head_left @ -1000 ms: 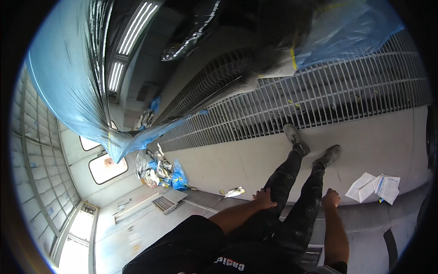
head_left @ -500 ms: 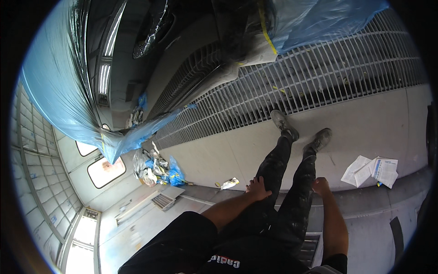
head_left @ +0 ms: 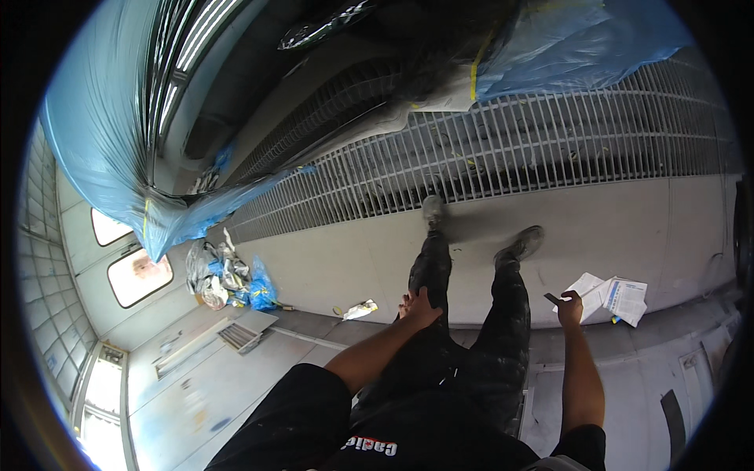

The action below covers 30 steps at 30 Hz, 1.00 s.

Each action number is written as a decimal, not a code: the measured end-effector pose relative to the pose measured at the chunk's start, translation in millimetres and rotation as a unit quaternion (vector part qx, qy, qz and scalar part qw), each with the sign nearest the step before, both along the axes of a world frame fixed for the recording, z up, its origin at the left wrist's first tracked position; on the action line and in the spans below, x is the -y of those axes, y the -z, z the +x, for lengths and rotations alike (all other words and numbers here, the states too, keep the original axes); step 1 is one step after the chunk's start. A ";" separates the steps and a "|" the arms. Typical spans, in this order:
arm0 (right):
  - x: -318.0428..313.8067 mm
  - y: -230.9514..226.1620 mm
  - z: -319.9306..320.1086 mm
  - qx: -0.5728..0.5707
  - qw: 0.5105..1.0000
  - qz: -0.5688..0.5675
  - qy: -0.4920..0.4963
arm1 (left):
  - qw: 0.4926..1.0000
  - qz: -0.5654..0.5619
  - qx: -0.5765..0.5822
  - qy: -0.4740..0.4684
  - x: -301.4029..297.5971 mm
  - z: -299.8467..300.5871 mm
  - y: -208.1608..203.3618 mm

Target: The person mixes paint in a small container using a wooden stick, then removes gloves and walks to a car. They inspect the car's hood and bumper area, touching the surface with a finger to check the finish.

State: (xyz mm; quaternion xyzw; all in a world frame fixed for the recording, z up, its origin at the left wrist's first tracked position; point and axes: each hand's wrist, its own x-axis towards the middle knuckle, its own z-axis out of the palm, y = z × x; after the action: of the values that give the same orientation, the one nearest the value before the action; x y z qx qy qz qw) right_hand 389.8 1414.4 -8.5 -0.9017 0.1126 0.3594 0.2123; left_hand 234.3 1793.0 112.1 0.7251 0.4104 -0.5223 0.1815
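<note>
Fingers of the right hand, lower right of frame, now visibly clamp a dark flat piece; those of the left hand hang loosely apart; probably carrying, not working.

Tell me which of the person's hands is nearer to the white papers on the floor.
Right. In the picture, the right hand overlaps the left edge of the white papers; the left hand appears well to their left, over the left leg.

Two hands — two shoes — one held object.
</note>
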 end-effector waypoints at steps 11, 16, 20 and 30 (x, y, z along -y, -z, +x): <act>-145.1 -19.0 -45.3 -0.050 0.997 0.011 0.062 | 0.996 -0.058 -0.071 0.022 -91.9 -50.5 22.0; -229.5 -28.9 -102.4 -0.094 0.992 0.045 0.078 | 0.984 -0.100 -0.142 0.026 -127.7 -56.1 35.1; -258.5 -29.2 -139.2 -0.105 0.987 0.084 0.087 | 0.975 -0.087 -0.192 0.070 -128.6 -67.5 42.5; -265.7 26.0 -157.6 -0.064 0.974 0.150 0.159 | 0.985 -0.006 -0.100 0.140 -111.9 -53.7 42.8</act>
State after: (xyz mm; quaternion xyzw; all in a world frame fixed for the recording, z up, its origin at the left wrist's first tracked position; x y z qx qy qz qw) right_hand 232.2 1680.1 -34.5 -0.8054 0.2126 0.3904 0.3921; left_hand 180.5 1904.9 69.2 0.7184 0.3175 -0.6151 0.0689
